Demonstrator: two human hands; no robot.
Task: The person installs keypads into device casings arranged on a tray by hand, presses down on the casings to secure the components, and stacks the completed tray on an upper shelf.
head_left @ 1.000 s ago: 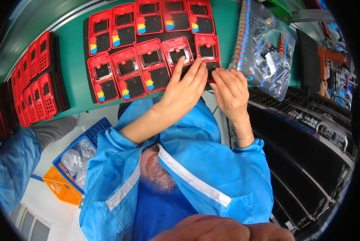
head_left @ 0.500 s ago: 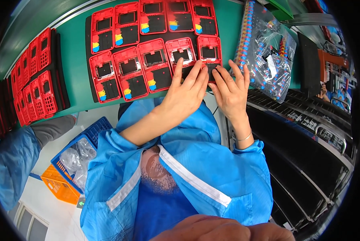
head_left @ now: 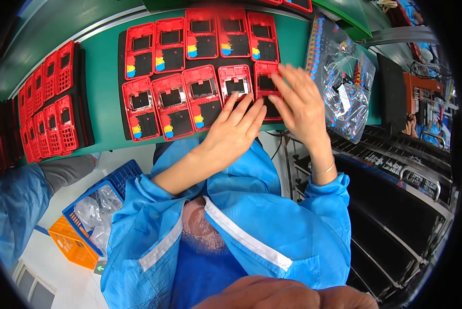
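Observation:
Two rows of red plastic handset housings lie on a black mat (head_left: 121, 67), each with a dark rectangular window. Most show small yellow-and-blue pieces at the lower left. My left hand (head_left: 230, 136) lies with fingers stretched over the lower part of a near-row housing (head_left: 235, 72), and its fingertips seem to touch it. Over the rightmost near-row housing (head_left: 262, 68), my right hand (head_left: 304, 105) is raised with its fingers apart, slightly blurred, and holds nothing visible. Both hands cover the lower parts of these two housings.
Right of the mat lies a clear plastic bag (head_left: 339, 82) of small coloured pieces. More red housings (head_left: 66, 123) sit on a mat at the left. Blue (head_left: 120, 175) and orange (head_left: 68, 239) crates stand on the floor, near another person's sleeve (head_left: 14, 211). A black rack (head_left: 390, 221) fills the right.
The whole view has shifted, so the table sits lower in the picture. My right hand has lifted up and right off its housing. My left hand stays over the same housing.

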